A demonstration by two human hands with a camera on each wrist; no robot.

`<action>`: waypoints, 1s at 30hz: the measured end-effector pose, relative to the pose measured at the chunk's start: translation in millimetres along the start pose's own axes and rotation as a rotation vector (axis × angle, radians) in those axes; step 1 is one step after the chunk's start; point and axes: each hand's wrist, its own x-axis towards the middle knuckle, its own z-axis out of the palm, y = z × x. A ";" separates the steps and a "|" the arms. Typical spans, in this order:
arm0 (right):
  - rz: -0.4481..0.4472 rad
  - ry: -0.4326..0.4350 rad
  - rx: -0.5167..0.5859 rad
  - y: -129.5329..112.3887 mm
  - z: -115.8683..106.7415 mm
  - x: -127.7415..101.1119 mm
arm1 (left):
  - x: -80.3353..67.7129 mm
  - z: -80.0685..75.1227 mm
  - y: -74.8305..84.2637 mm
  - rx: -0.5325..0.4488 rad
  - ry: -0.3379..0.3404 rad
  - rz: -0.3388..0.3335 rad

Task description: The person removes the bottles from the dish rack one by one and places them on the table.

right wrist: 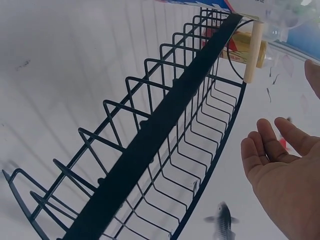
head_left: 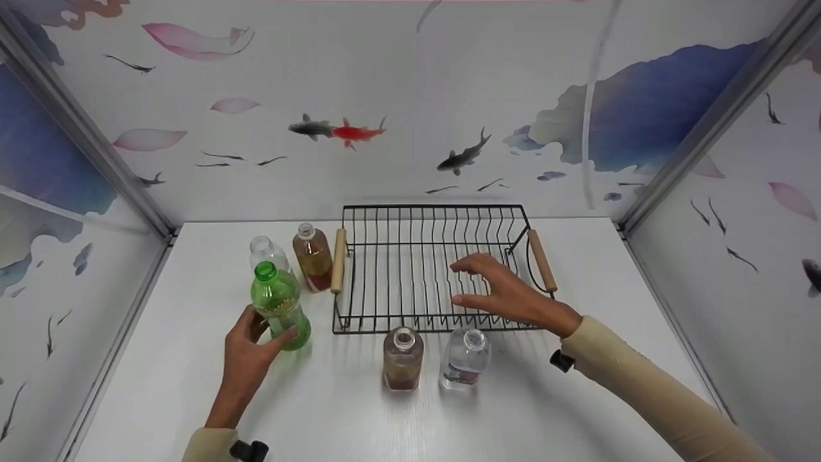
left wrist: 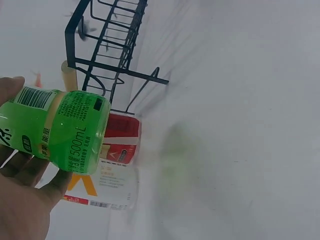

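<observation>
My left hand (head_left: 244, 362) grips a green plastic bottle (head_left: 279, 298) without a cap, fingers and thumb around its lower half. In the left wrist view its base hangs above the table, near two labelled bottles. A clear bottle (head_left: 263, 249) stands behind the green one, and an amber bottle (head_left: 313, 260) stands beside the rack's left handle. The black wire rack (head_left: 433, 206) has wooden handles on both sides. My right hand (head_left: 503, 289) hovers over the rack's right half, thumb and fingers spread apart with nothing between them; the right wrist view shows the palm (right wrist: 290, 185).
In front of the rack stand a brownish bottle (head_left: 403, 362) and another clear bottle (head_left: 462, 362), both uncapped. White walls printed with fish and petals enclose the white table (head_left: 359, 423) at the back and sides, with metal posts (head_left: 138, 186) at the corners.
</observation>
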 end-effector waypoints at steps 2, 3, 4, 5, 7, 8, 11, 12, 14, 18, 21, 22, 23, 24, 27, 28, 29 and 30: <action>0.011 0.000 0.005 0.9 1.2 -0.8 | 1.3 0.0 -5.3 -0.014 0.006 -0.015; 0.016 0.002 0.007 1.7 1.9 -1.3 | 1.9 0.0 -8.0 -0.019 0.008 -0.020; 0.020 0.004 0.011 2.2 2.3 -1.8 | 2.6 0.0 -11.0 -0.022 0.009 -0.025; 0.024 0.006 0.010 3.1 2.9 -2.5 | 3.4 0.1 -13.9 -0.025 0.011 -0.028; 0.030 0.008 0.007 4.2 3.7 -3.9 | 4.7 0.4 -19.6 -0.028 0.012 -0.033; 0.028 0.007 0.003 4.8 4.2 -4.6 | 5.5 0.5 -22.5 -0.029 0.012 -0.032; 0.022 -0.002 -0.007 6.2 5.4 -6.4 | 7.2 0.6 -30.5 -0.025 0.018 -0.028; 0.021 -0.006 -0.007 6.5 5.6 -6.9 | 7.7 0.6 -32.8 -0.025 0.021 -0.026; 0.021 -0.009 -0.004 7.6 6.1 -7.6 | 8.8 0.5 -37.4 -0.023 0.025 -0.021; 0.031 -0.006 0.001 10.5 7.2 -9.2 | 11.1 1.3 -44.8 -0.016 0.026 -0.025; 0.036 -0.004 0.002 11.1 7.7 -10.0 | 12.2 1.9 -49.2 -0.011 0.025 -0.031; 0.038 -0.004 0.002 11.5 7.9 -10.3 | 12.2 2.3 -50.5 -0.009 0.027 -0.032; 0.041 -0.006 0.004 11.2 7.9 -10.5 | 12.1 2.7 -51.8 -0.009 0.028 -0.034; 0.044 -0.007 0.006 10.9 7.7 -10.7 | 12.0 2.9 -52.9 -0.007 0.029 -0.038; 0.043 -0.006 0.007 11.0 6.8 -10.8 | 12.1 4.7 -54.9 -0.010 0.030 -0.041; 0.040 -0.006 0.007 11.3 6.4 -10.7 | 12.6 5.2 -55.2 -0.011 0.028 -0.044; 0.038 -0.006 0.006 11.1 5.7 -10.6 | 13.3 5.7 -55.3 -0.013 0.026 -0.045; 0.034 -0.005 0.005 11.1 5.0 -10.3 | 14.0 6.1 -55.3 -0.015 0.023 -0.046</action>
